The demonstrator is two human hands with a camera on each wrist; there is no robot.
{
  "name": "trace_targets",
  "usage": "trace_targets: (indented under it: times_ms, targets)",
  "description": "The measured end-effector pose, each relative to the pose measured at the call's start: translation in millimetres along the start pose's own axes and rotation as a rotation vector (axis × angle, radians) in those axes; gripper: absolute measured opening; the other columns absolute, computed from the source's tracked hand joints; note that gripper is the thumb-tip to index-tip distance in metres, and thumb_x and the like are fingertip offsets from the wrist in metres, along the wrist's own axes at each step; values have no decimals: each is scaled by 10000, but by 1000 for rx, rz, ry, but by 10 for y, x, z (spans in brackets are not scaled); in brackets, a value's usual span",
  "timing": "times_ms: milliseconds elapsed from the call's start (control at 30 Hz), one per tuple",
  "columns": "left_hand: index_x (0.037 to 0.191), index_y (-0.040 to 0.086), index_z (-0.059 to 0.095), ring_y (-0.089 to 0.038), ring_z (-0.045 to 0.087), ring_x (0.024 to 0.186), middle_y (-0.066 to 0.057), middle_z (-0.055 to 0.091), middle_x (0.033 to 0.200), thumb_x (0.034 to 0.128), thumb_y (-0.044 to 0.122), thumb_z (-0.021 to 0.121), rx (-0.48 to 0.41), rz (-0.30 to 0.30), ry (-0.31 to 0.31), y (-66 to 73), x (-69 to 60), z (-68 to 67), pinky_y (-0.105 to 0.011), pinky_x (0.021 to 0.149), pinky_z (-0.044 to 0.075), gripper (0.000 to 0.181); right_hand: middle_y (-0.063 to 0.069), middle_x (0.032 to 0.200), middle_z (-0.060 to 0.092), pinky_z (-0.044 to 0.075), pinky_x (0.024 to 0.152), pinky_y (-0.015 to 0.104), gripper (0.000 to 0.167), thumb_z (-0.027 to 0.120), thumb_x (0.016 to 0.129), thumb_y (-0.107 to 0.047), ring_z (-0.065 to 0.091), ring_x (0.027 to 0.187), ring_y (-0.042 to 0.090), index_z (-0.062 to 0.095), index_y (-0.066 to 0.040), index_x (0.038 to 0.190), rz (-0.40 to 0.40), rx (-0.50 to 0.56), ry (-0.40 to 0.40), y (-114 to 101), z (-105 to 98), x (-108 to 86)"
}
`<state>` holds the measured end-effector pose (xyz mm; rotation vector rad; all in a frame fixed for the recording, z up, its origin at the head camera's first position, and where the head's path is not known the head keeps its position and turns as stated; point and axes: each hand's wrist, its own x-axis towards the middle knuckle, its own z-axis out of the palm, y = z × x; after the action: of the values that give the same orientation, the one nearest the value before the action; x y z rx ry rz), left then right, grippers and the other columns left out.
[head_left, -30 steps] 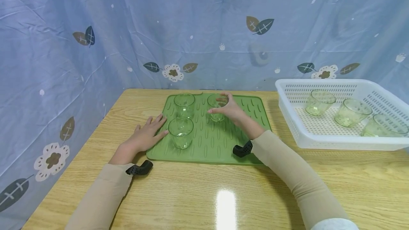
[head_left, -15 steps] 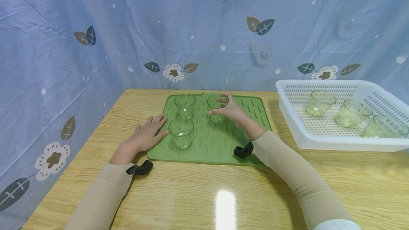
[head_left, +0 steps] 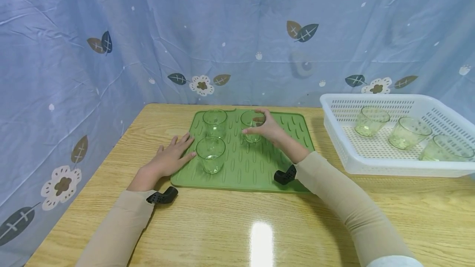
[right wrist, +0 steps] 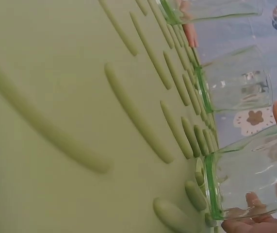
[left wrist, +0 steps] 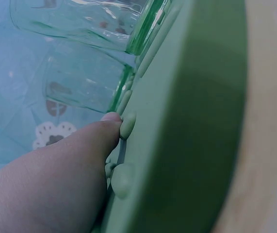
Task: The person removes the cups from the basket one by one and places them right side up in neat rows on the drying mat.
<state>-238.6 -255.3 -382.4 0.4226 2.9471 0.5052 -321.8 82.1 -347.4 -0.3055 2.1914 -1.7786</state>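
Three clear green glasses stand upright on a green ridged mat (head_left: 237, 168). My right hand (head_left: 270, 129) curls round the back right glass (head_left: 251, 137), thumb on its near left side and fingers behind; in the right wrist view that glass (right wrist: 247, 174) has its base on the mat. Another glass (head_left: 215, 123) is at the back left, and a third (head_left: 210, 155) stands in front of it. My left hand (head_left: 168, 159) lies flat with fingers spread over the mat's left edge, its thumb close to the front glass. The left wrist view shows that thumb (left wrist: 87, 141) touching the mat.
At the right of the wooden table (head_left: 208, 226) a white perforated basket (head_left: 356, 166) holds three more glasses (head_left: 372, 122), tilted. A blue patterned curtain (head_left: 237, 32) hangs behind the table and along its left side.
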Motion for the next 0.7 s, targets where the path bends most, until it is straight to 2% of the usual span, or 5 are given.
trace_targets:
  times_ms: [367,567,700]
  targets:
    - [1653,117,208,-477,15,1531,-113,91,1713,1088,546,383,4,0,2,-8,5,6,-813,1089,-3,731,220,1603,317,347,1154,550,984,811,897,-84,356,1435,405,175,-123,1648,-8,-83,-21,-19,-69,-86]
    - [1655,123,201,-473,5,1532,-110,76,1715,1087,552,376,6,-7,-4,-12,1,-7,-813,1088,-6,733,218,1622,279,323,1169,556,1006,808,901,-89,299,1475,408,140,-123,1653,-14,-79,-35,-18,-118,-154]
    - [1655,119,202,-477,5,1530,-116,79,1714,1085,558,375,2,-4,-3,-9,-4,-6,-816,1084,-10,740,226,1625,254,303,1180,561,1021,799,904,-72,238,1507,412,111,-138,1656,-8,-61,-15,-27,-152,-205]
